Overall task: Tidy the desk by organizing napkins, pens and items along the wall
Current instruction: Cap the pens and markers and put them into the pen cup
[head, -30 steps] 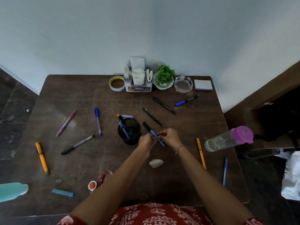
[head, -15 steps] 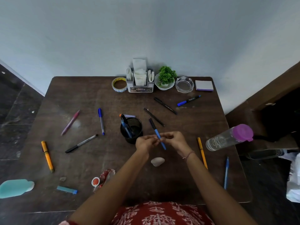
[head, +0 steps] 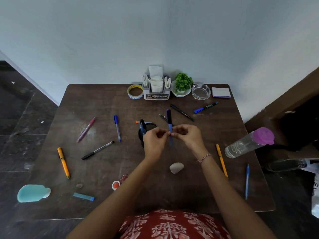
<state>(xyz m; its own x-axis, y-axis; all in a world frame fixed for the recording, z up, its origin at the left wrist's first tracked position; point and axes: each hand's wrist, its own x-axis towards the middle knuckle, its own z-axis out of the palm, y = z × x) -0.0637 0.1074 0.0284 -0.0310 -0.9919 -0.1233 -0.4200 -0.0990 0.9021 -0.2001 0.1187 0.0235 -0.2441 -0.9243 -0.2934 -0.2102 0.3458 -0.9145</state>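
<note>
Your left grip (head: 153, 140) and right grip (head: 188, 137) meet over the middle of the table (head: 96, 104), and both are pinching the same blue pen (head: 169, 118) by its lower barrel, fingertips curled round it from either side. You hold the pen nearly upright, dark cap pointing toward the wall, its lower tip showing just under your fingers; whether the cap is fully seated is hard to tell from this angle. Just beside your left grip stands the black pen cup (head: 151, 125), with a marker (head: 143, 126) already standing in it. Behind the pen you hold lies a thin dark pencil (head: 163, 117), and near it a black pen (head: 182, 112) and a blue-tipped marker (head: 205, 107). Along the wall sit a tape roll (head: 135, 91), the napkin holder (head: 156, 95) with white napkins (head: 156, 78) standing in it, a small green plant (head: 183, 83), a glass ashtray (head: 201, 91) and a pad of notes (head: 221, 92), close together in a row. Loose pens are well apart on the left: a pink pen (head: 86, 129), a blue-capped pen (head: 117, 128), a black-capped pen (head: 97, 150) and an orange pen (head: 63, 163). To your right lie an orange pencil (head: 221, 160) and a slim blue ballpoint (head: 247, 181), with a water bottle (head: 248, 144) at the table's edge. A pale stone (head: 176, 167) rests below your right wrist.
</note>
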